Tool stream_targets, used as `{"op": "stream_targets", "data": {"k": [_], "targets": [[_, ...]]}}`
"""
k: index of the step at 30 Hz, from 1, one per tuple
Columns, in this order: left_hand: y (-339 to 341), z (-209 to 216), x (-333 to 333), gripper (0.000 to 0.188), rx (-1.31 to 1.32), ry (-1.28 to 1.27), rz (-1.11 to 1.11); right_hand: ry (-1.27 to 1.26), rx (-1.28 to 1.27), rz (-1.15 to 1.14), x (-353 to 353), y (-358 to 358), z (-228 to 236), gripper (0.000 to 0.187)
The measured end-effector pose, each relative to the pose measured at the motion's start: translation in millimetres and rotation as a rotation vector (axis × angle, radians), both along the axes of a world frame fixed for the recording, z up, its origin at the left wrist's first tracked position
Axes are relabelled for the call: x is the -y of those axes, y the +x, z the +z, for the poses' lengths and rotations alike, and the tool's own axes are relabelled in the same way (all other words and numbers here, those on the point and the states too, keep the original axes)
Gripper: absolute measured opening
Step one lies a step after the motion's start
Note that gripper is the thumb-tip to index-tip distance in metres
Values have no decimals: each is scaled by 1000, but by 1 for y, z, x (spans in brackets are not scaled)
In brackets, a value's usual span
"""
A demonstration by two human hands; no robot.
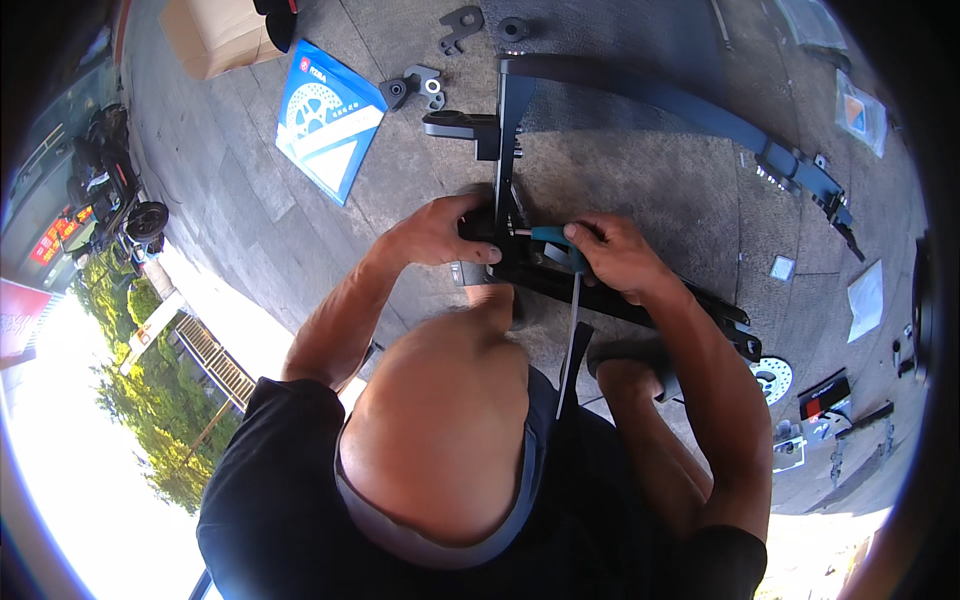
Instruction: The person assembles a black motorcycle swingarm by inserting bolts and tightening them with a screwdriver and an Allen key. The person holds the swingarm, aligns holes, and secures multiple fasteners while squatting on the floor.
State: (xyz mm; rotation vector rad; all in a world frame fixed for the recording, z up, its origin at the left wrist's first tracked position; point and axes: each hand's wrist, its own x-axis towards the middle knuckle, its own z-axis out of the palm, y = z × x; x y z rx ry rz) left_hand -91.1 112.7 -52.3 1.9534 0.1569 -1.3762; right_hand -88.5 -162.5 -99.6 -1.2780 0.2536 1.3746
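A black metal frame (507, 115) lies in front of me on the paving, with a long curved arm (650, 92) reaching to the right. My left hand (432, 232) is closed around a dark part at the frame's near left corner, its thumb against the near side. In my right hand (618, 256) is a teal-handled T-handle hex key (549, 234), the fingers wrapped about the grip. Its short tip points left and meets the frame's upright beside my left hand. The long shaft slants down toward my lap. Exactly where the tip seats is too small to tell.
Beyond my left hand lie a blue packet (333, 120), black brackets (415, 86) and a cardboard box (215, 40). A black ring (513, 29) sits farther off. Plastic bags (862, 115), a brake disc (774, 379) and small parts are scattered at right. A scooter (115, 190) stands far left.
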Motion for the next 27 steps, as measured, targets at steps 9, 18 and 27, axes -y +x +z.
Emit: {"op": "stream_targets", "data": {"k": [9, 18, 27], "targets": [[-3, -6, -1, 76, 50, -19, 24, -48, -49, -71, -8, -3, -4, 25], [-3, -7, 0, 77, 57, -25, 12, -242, 392, 257, -27, -11, -31, 42], [-3, -1, 2, 81, 54, 0, 10, -178, 559, 335, -13, -15, -16, 42]]}}
